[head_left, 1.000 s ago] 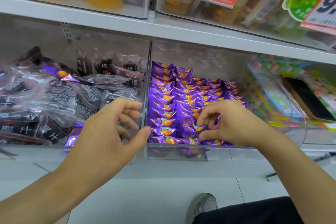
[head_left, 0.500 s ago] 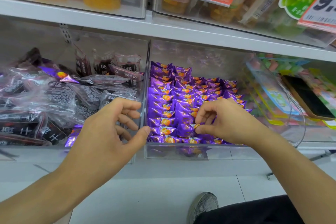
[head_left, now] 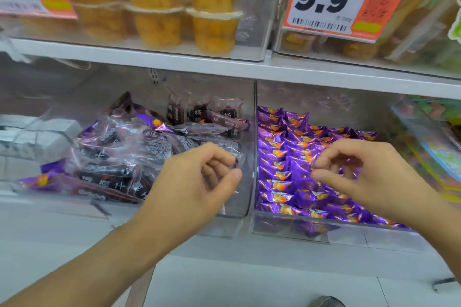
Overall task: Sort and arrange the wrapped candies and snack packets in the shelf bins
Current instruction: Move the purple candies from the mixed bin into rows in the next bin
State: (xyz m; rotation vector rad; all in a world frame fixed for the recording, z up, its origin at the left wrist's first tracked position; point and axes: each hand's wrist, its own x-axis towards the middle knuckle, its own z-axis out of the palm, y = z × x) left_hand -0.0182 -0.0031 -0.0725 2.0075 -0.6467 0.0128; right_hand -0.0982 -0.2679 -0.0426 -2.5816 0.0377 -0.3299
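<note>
- Head view: the right hand [head_left: 381,177] hung over the purple candies [head_left: 294,177] in the right bin [head_left: 287,225]. Half a second before, its fingertips had pinched a wrapper in the front rows. Now the thumb and fingers were curled with a gap between them and nothing held.
- I judged that a candy had just been set down and that row was done for now.
- The left hand [head_left: 197,189] had barely moved. It hovered at the right front corner of the left bin [head_left: 232,217], loosely curled and empty, with its thumb tip near the divider between the bins.
- Under and beyond the right hand, the purple candies lay in fairly neat rows, filling the right bin from front to back.
- To the left of the left hand, the left bin held a loose heap of dark packets [head_left: 109,172].
- A few stray purple candies were mixed into that heap. One [head_left: 157,123] lay on top toward the back, and another [head_left: 40,180] at the far left front. These likely still needed moving across.
- Above both hands, the upper shelf carried clear bins of fruit cups [head_left: 214,30] and a 9.9 price tag [head_left: 331,0].
</note>
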